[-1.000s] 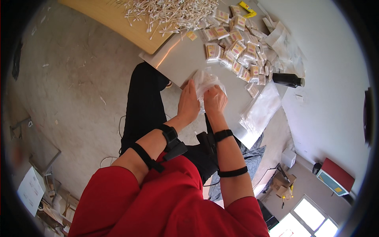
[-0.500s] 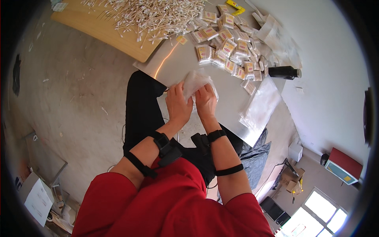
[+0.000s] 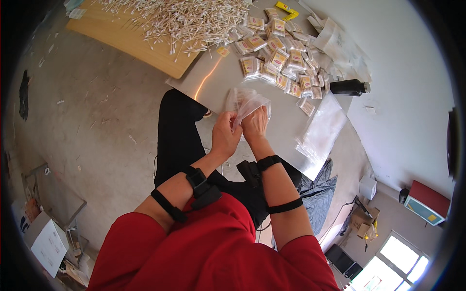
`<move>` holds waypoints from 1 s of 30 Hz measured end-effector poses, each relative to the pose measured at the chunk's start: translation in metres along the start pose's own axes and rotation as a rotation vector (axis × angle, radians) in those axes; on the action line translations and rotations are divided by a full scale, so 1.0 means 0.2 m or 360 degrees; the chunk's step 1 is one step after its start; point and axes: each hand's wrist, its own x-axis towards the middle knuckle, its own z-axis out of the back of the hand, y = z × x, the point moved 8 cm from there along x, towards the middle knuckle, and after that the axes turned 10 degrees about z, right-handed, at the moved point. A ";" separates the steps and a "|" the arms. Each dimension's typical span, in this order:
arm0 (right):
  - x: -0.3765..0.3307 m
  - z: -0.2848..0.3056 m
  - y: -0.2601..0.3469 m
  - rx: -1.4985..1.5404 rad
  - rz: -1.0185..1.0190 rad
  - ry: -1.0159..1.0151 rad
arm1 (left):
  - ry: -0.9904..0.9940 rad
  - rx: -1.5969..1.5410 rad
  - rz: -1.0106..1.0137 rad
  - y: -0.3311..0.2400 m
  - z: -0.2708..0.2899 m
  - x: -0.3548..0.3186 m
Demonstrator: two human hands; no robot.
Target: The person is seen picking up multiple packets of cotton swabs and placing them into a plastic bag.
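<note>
A heap of loose cotton swabs (image 3: 179, 19) is spread across a wooden board (image 3: 141, 48) at the far left of the work surface. Beside it, many small filled packets (image 3: 276, 58) are scattered over a grey metal table (image 3: 286, 131). A black bottle (image 3: 349, 87) is laid on its side at the far right of the packets, and a yellow tool (image 3: 286, 9) is seen at the far edge. Flat empty plastic bags (image 3: 323, 128) are stacked on the table just right of the hands; more crumpled plastic is piled beyond the bottle. Nothing is placed between the hands and the table.

The table is set on a bare concrete floor (image 3: 87, 121), where cardboard boxes (image 3: 43, 237) are left at the lower left. A red box (image 3: 427, 201) and a window are visible at the lower right.

Both forearms, each fitted with black straps, are extended forward over the knees. A clear plastic bag (image 3: 245, 102) is held above the near edge of the table, pinched between the left hand (image 3: 225, 136) and the right hand (image 3: 255, 123). The fingers of both hands are curled closed on the bag's lower edge, with the hands touching each other. What the bag contains cannot be told.
</note>
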 end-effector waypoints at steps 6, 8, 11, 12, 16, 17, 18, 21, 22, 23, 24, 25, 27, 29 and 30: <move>0.02 -0.03 -0.04 0.0120 0.0196 -0.0101 | 0.0040 0.0033 0.0002 -0.04 0.01 0.02; -0.02 -0.04 -0.05 0.0149 0.0151 -0.0006 | 0.0044 0.0032 -0.0007 -0.04 0.01 0.02; -0.02 -0.07 -0.04 0.0142 0.0182 0.0101 | 0.0056 0.0030 -0.0005 -0.04 0.01 0.02; -0.02 -0.08 -0.04 0.0105 0.0259 0.0107 | 0.0065 0.0028 0.0000 -0.04 0.00 0.02; 0.02 -0.11 -0.04 0.0078 0.0227 0.0203 | 0.0075 0.0042 0.0033 -0.02 0.00 0.02; 0.02 -0.11 -0.03 0.0032 0.0214 0.0215 | 0.0081 0.0024 0.0027 -0.02 0.00 0.02; 0.02 -0.10 -0.02 -0.0014 0.0201 0.0227 | 0.0087 0.0006 0.0021 -0.01 0.00 0.02; -0.02 -0.14 -0.06 -0.0025 0.0116 0.0330 | 0.0201 -0.0028 0.0123 0.00 -0.01 0.02; -0.03 -0.14 -0.07 -0.0028 0.0109 0.0333 | 0.0209 -0.0029 0.0125 0.00 -0.01 0.02; -0.03 -0.13 -0.06 -0.0032 0.0197 0.0307 | 0.0218 -0.0014 0.0132 0.00 -0.01 0.01; -0.03 -0.11 -0.05 -0.0037 0.0283 0.0281 | 0.0228 0.0000 0.0137 0.00 -0.01 0.01; -0.03 -0.11 -0.06 -0.0040 0.0277 0.0280 | 0.0234 0.0000 0.0136 0.00 -0.01 0.01; -0.01 -0.13 -0.04 0.0158 0.0252 0.0464 | 0.0218 0.0011 0.0178 0.04 0.01 0.01; 0.01 -0.10 -0.04 0.0291 0.0165 0.0499 | 0.0231 0.0037 0.0163 0.05 0.02 0.01; 0.01 -0.11 -0.05 0.0423 0.0078 0.0535 | 0.0243 0.0062 0.0149 0.04 0.02 0.02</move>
